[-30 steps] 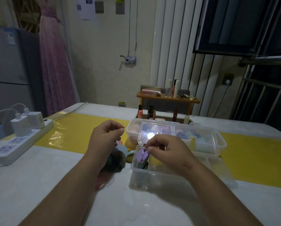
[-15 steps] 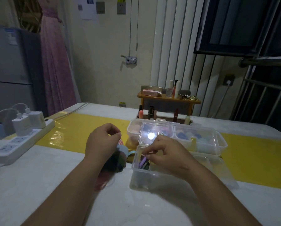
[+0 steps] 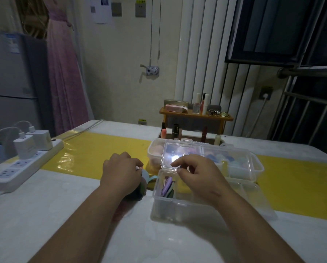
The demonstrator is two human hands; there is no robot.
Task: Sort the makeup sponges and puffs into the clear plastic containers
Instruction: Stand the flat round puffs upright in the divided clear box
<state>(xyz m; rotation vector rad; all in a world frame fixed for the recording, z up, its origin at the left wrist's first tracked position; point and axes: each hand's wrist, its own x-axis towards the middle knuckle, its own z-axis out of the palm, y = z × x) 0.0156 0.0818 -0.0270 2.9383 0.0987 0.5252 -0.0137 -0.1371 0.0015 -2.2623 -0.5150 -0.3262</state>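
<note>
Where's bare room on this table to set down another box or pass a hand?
Free: white tabletop between the white power strip and the left forearm; yellow runner between that strip and the left hand; yellow runner right of the far clear plastic container. Crowded: the coloured puff pile wedged between left hand and near clear plastic container.

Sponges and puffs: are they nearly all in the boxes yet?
Partly. Done: the far container holds coloured sponges, and a purple puff stands in the near container. In hand: the left hand grips loose puffs beside that box, while the right hand hovers over it, holding nothing. Left: those loose puffs need sorting.
</note>
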